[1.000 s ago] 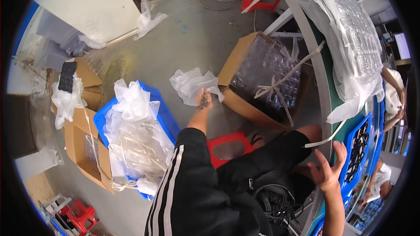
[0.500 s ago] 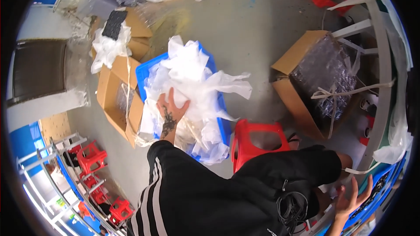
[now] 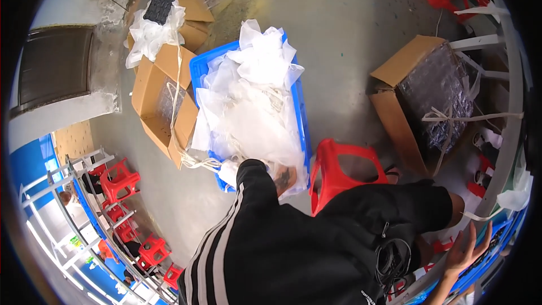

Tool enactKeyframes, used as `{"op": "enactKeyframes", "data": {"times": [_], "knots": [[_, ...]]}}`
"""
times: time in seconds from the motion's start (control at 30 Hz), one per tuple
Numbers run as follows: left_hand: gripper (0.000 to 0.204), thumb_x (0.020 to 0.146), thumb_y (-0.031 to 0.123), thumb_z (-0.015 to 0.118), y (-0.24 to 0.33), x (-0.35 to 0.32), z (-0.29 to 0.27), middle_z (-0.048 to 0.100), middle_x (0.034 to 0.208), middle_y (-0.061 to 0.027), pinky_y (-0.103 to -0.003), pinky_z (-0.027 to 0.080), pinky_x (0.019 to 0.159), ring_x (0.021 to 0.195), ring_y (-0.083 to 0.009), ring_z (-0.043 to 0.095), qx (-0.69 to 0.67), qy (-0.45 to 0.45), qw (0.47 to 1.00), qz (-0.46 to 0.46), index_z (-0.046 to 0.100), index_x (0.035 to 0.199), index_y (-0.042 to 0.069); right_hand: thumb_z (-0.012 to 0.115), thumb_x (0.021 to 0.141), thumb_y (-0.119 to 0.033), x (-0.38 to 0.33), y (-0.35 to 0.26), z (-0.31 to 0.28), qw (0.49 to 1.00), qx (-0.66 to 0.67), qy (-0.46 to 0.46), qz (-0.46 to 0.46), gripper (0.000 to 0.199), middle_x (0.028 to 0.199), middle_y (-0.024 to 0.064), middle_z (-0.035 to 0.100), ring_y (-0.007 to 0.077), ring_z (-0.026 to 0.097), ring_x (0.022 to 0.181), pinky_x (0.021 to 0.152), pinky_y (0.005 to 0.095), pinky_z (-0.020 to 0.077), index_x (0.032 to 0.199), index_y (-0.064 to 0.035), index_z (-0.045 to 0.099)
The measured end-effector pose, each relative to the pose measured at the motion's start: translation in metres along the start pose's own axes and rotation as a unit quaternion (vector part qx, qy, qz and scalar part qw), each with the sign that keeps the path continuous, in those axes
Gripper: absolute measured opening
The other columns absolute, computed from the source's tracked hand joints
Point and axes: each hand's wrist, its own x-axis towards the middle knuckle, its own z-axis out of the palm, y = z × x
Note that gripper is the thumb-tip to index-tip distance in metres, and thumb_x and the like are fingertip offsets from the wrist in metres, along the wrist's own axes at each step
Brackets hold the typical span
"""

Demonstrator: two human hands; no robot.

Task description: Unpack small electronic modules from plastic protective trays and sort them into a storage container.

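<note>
My left hand (image 3: 286, 179) is at the wrap (image 3: 251, 116) in the bin (image 3: 301, 114), fingers hidden, their grip I can't tell; my right hand (image 3: 464, 254) has its fingers spread apart.

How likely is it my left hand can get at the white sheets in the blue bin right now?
Probably yes: your left hand is at the near end of the blue bin, and the white sheets lie heaped and uncovered.

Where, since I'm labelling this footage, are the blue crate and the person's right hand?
Blue crate (image 3: 303, 118), head view: its right rim.
Right hand (image 3: 462, 256), head view: middle of the hand.
</note>
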Motion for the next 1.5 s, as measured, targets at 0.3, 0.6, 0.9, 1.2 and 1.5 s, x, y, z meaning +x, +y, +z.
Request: {"op": "enactKeyframes", "data": {"times": [0.3, 0.6, 0.9, 1.2, 1.5], "knots": [[0.052, 0.088, 0.040, 0.059, 0.078, 0.016, -0.023, 0.059, 0.125, -0.0241, -0.047, 0.044, 0.099, 0.118, -0.0357, 0.058, -0.079, -0.164, 0.983, -0.008, 0.054, 0.137, 0.021, 0.068, 0.076, 0.008, 0.002, -0.003, 0.005, 1.000, 0.006, 0.019, -0.003, 0.044, 0.142, 0.0187, 0.046, 0.0406, 0.048, 0.128, 0.105, 0.0465, 0.0424, 0.117, -0.0082, 0.067], [0.032, 0.087, 0.023, 0.057, 0.008, -0.058, 0.091, 0.063, 0.096, -0.0242, -0.047, 0.049, 0.086, 0.096, -0.0390, 0.062, -0.147, 0.005, 0.989, 0.031, 0.064, 0.116, 0.009, 0.066, 0.079, 0.003, 0.000, -0.006, 0.005, 1.000, 0.017, 0.011, 0.015, 0.038, 0.141, 0.0167, 0.047, 0.0391, 0.048, 0.129, 0.107, 0.0475, 0.0424, 0.115, -0.0104, 0.069], [0.042, 0.080, -0.006, 0.053, 0.033, 0.018, -0.119, 0.061, 0.107, -0.0195, -0.045, 0.043, 0.097, 0.106, -0.0399, 0.054, -0.163, 0.408, 0.873, 0.211, 0.060, 0.121, 0.001, 0.064, 0.081, 0.006, -0.005, -0.002, 0.002, 0.999, 0.011, 0.031, 0.019, 0.039, 0.140, 0.0185, 0.048, 0.0386, 0.048, 0.130, 0.106, 0.0472, 0.0417, 0.117, -0.0074, 0.068], [0.045, 0.079, 0.031, 0.074, -0.023, 0.123, -0.113, 0.059, 0.122, -0.0090, -0.050, 0.026, 0.112, 0.123, -0.0292, 0.048, 0.203, 0.240, 0.926, 0.210, 0.059, 0.118, 0.013, 0.063, 0.078, 0.009, -0.009, -0.007, 0.008, 0.997, 0.070, 0.028, 0.025, 0.043, 0.140, 0.0206, 0.046, 0.0391, 0.047, 0.130, 0.105, 0.0484, 0.0426, 0.118, -0.0057, 0.067], [0.030, 0.085, 0.005, 0.062, -0.043, 0.100, -0.195, 0.063, 0.115, -0.0207, -0.044, 0.046, 0.094, 0.109, -0.0387, 0.059, -0.104, 0.310, 0.905, 0.270, 0.058, 0.115, 0.001, 0.063, 0.085, 0.003, -0.013, -0.003, 0.005, 0.995, 0.064, 0.071, 0.042, 0.031, 0.137, 0.0220, 0.046, 0.0400, 0.049, 0.127, 0.100, 0.0503, 0.0479, 0.116, -0.0015, 0.067]]}}
